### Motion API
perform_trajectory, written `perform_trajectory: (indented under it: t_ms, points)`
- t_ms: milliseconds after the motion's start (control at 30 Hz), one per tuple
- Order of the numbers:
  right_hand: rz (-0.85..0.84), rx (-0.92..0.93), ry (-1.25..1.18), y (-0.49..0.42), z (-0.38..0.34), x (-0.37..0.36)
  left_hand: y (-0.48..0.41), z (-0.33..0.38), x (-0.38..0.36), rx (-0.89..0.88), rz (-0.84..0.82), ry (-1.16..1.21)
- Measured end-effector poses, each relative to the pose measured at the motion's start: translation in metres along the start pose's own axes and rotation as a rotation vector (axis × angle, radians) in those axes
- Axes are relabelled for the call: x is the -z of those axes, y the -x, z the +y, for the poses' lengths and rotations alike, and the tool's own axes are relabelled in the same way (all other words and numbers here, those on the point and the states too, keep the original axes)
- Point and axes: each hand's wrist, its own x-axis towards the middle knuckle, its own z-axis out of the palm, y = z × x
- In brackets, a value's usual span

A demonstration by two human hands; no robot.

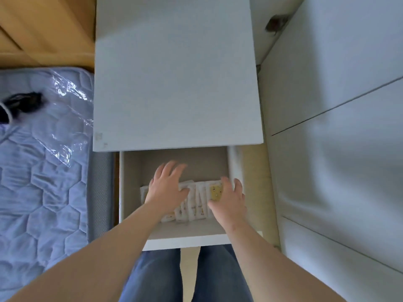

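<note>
Left hand [168, 188] and right hand [229, 200] hover with fingers spread, gripping nothing, over white packets [197, 205] inside the open drawer [185, 244].

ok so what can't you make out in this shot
Head view:
- print on the white packets: too small, blurred
- leftmost packets: under the left hand
- row's right end: behind the right hand
- drawer back: under the nightstand top
- dark object on the mattress: cut by the left edge
</note>
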Motion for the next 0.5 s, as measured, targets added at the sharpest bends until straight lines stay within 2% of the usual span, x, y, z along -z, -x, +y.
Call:
perform_trajectory:
  t_ms: [133, 267, 500]
  points:
    - [0.171, -0.048, -0.250, 0.055, -0.016, 0.012, 0.031, 0.015, 0.048, -0.138, 0.025, 0.031]
    - [0.327, -0.119, -0.631, 0.107, -0.021, 0.012, 0.072, 0.035, 0.075, -0.295, 0.046, 0.011]
    - [0.582, -0.234, -1.078, 0.200, 0.028, 0.025, 0.140, 0.104, 0.060, -0.584, -0.070, -0.045]
